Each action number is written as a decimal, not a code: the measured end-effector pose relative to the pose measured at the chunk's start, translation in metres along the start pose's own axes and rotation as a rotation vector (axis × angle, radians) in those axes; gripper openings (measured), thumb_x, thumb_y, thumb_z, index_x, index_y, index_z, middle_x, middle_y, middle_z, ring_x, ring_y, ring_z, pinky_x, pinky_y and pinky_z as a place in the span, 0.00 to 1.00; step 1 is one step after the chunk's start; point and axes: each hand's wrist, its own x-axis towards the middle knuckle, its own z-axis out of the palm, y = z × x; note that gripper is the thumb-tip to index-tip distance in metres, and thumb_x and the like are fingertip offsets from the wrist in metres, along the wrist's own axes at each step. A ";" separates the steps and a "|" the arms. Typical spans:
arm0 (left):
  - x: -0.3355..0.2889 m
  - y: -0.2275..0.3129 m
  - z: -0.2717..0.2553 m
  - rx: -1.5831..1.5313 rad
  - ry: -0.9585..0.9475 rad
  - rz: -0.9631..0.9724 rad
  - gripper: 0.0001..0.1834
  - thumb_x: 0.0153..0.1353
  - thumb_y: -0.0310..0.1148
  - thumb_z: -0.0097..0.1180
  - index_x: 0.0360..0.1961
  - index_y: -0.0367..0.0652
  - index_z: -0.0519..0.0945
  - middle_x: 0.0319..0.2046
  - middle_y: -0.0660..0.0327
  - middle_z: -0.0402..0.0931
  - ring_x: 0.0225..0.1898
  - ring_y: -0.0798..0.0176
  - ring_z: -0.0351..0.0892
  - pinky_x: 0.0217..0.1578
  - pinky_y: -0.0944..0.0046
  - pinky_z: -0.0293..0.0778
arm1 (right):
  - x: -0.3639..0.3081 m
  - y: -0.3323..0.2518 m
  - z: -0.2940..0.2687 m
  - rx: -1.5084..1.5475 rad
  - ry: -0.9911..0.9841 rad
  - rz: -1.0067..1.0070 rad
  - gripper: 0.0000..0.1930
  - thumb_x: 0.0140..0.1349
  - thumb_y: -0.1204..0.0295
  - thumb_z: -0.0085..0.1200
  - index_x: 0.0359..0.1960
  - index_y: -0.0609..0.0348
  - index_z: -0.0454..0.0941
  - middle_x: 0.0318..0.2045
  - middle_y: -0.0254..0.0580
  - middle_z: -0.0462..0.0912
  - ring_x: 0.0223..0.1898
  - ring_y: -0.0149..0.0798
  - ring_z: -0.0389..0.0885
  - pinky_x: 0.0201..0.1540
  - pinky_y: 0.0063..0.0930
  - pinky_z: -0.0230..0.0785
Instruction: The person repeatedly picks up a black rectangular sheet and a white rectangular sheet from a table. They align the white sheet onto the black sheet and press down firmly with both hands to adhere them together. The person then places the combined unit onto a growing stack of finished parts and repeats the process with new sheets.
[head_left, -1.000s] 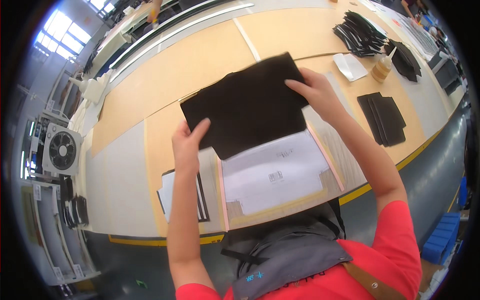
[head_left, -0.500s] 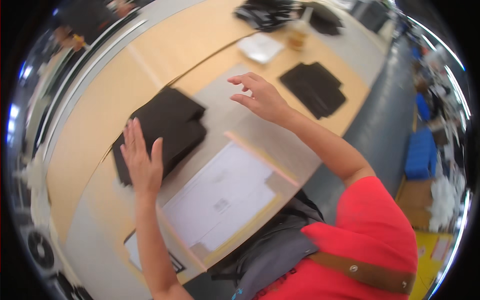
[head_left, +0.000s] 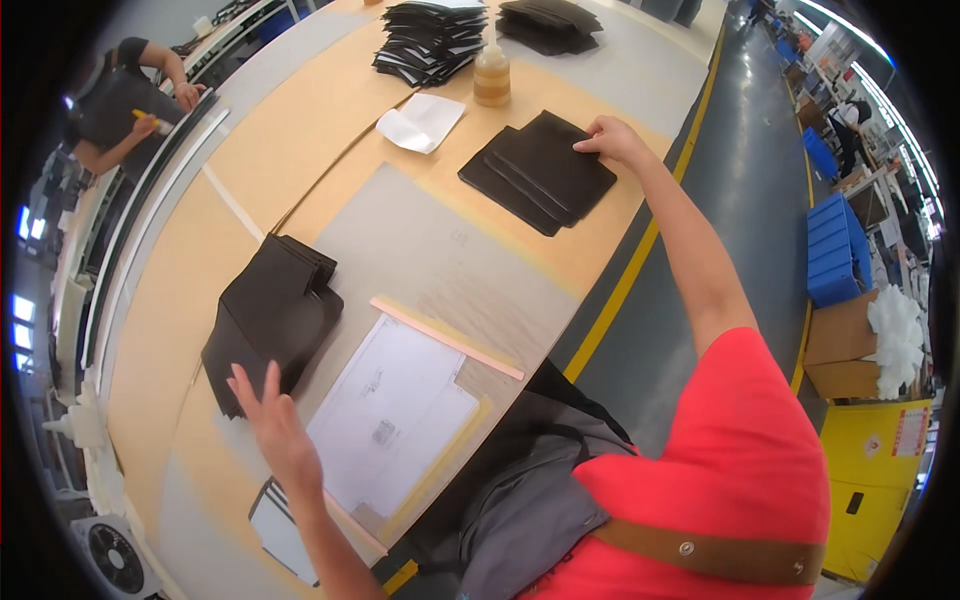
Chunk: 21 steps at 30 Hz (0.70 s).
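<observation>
My right hand (head_left: pixel 617 141) is at the far right of the table, thumb and fingers pinched on the edge of a dark brown leather-like piece (head_left: pixel 548 160). That piece lies flat over similar ones, overlapping unevenly. My left hand (head_left: pixel 281 432) holds nothing; its fingers are apart, two of them stretched out. It hovers by the near end of a thick stack of dark notched pieces (head_left: pixel 275 310). Between my arms lies a white paper template (head_left: pixel 385 410) with printed marks, bordered by a pinkish strip (head_left: pixel 445 338) and yellow tape.
A bottle of amber liquid (head_left: pixel 492 78) and a crumpled white sheet (head_left: pixel 421 122) stand and lie farther back. Beyond them are more dark stacks (head_left: pixel 430 45). At far left a co-worker (head_left: pixel 125 110) holds something yellow. A blue bin (head_left: pixel 838 250) stands across the aisle.
My right hand has moved right from above the grey mat onto the dark pieces. My left hand has come back off the thick stack. The whole view has shifted.
</observation>
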 end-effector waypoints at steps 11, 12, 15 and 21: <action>-0.103 0.031 0.014 -0.028 0.009 -0.048 0.18 0.75 0.31 0.57 0.64 0.46 0.83 0.77 0.45 0.63 0.82 0.42 0.53 0.79 0.47 0.53 | -0.074 -0.060 -0.020 -0.201 0.721 -0.760 0.14 0.80 0.56 0.52 0.55 0.47 0.82 0.44 0.53 0.87 0.43 0.61 0.86 0.43 0.48 0.78; -0.111 0.040 0.021 -0.101 -0.019 -0.064 0.18 0.74 0.32 0.58 0.63 0.46 0.84 0.77 0.45 0.63 0.81 0.39 0.54 0.78 0.45 0.55 | -0.083 -0.064 -0.034 -0.155 0.670 -0.638 0.15 0.80 0.56 0.51 0.57 0.47 0.85 0.48 0.49 0.88 0.49 0.50 0.88 0.50 0.42 0.77; -0.134 0.048 0.039 -0.130 -0.058 -0.009 0.16 0.76 0.33 0.57 0.61 0.46 0.84 0.77 0.48 0.64 0.81 0.39 0.53 0.77 0.47 0.57 | -0.088 -0.086 -0.065 0.121 0.580 -0.872 0.14 0.79 0.66 0.56 0.60 0.56 0.84 0.50 0.35 0.90 0.53 0.30 0.85 0.59 0.27 0.75; -0.160 0.043 0.050 -0.131 -0.052 -0.045 0.15 0.74 0.29 0.59 0.59 0.41 0.86 0.75 0.46 0.67 0.81 0.39 0.56 0.75 0.46 0.60 | -0.122 -0.151 -0.026 0.308 0.504 -0.889 0.11 0.75 0.70 0.61 0.53 0.60 0.88 0.48 0.34 0.90 0.49 0.26 0.84 0.57 0.21 0.72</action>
